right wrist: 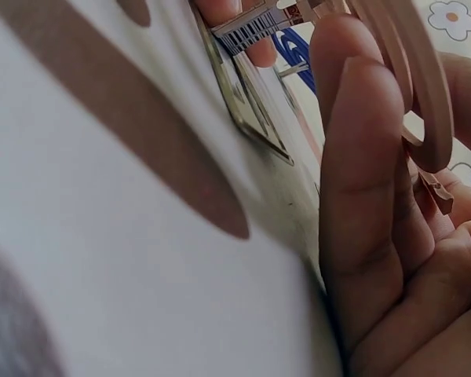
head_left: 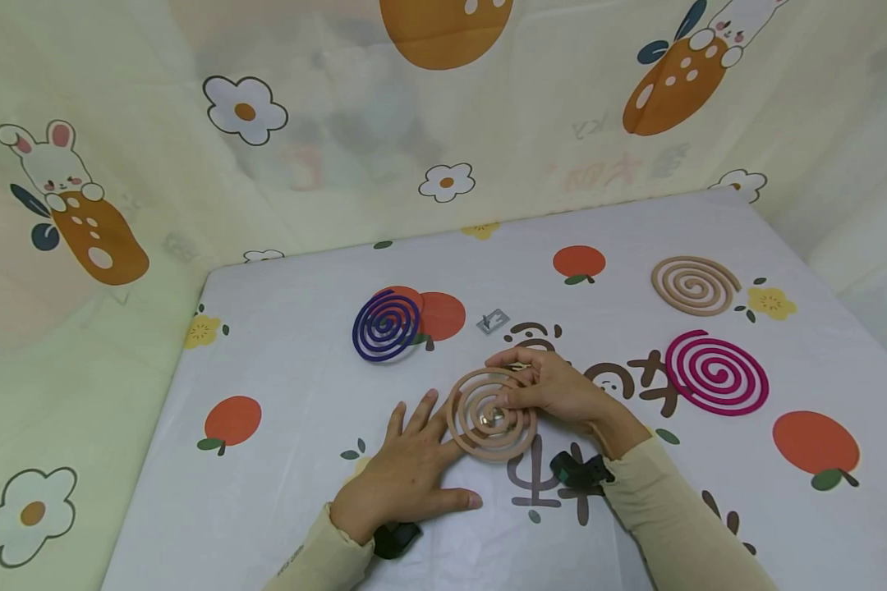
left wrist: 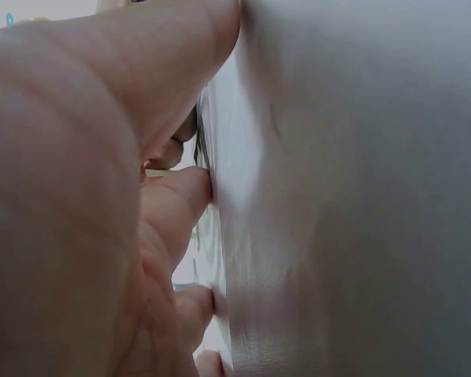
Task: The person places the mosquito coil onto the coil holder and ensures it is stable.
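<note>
My right hand (head_left: pixel 554 390) pinches a tan mosquito coil (head_left: pixel 454 423) by its far right side, thumb on top of the rings. In the right wrist view this coil (right wrist: pixel 433 110) stands a little above the table. Beneath it lies a flat metal stand (right wrist: pixel 255 137), with a fingertip next to it; a shiny bit shows at the coil's centre in the head view. My left hand (head_left: pixel 406 468) lies palm down with spread, straight fingers, some reaching under the coil. Their tips are partly hidden. The left wrist view shows mostly palm and fingers against the tabletop.
A dark blue coil (head_left: pixel 369 351) lies back left, with a small metal stand (head_left: pixel 493 321) to its right. At the right are a magenta coil (head_left: pixel 742 402) and another tan coil (head_left: pixel 710 308). A printed cloth (head_left: pixel 281 492) covers the table; printed curtains surround it.
</note>
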### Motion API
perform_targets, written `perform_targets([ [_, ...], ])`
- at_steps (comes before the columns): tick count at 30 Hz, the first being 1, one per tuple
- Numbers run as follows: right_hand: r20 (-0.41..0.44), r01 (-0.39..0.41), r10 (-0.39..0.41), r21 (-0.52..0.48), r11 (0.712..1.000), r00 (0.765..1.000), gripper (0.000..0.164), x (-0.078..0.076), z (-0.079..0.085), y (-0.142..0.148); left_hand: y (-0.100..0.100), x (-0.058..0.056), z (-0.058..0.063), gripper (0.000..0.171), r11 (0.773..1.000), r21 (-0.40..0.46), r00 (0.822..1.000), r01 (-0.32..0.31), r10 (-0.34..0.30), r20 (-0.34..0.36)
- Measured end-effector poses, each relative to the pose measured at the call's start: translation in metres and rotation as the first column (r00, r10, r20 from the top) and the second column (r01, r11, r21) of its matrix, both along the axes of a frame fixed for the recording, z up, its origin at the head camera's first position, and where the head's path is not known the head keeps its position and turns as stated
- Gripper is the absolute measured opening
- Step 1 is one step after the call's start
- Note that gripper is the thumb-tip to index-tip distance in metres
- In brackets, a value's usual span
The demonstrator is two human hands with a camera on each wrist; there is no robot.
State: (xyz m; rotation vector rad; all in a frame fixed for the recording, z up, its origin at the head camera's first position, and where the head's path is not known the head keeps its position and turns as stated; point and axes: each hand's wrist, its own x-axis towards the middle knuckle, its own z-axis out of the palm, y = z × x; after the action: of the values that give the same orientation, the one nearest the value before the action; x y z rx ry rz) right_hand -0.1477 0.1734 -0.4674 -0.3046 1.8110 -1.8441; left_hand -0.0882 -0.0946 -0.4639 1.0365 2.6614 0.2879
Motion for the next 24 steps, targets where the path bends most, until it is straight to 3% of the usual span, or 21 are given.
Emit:
perform_targets([
  [24, -0.026, -0.04, 0.039, -0.007, 0.999, 0.999, 0.054, -0.0006, -0.0042, 0.0009, -0.0004, 0.0006, -0.0001, 0.087, 1.0, 0.009, 1.0, -0.002, 0.002, 0.001],
])
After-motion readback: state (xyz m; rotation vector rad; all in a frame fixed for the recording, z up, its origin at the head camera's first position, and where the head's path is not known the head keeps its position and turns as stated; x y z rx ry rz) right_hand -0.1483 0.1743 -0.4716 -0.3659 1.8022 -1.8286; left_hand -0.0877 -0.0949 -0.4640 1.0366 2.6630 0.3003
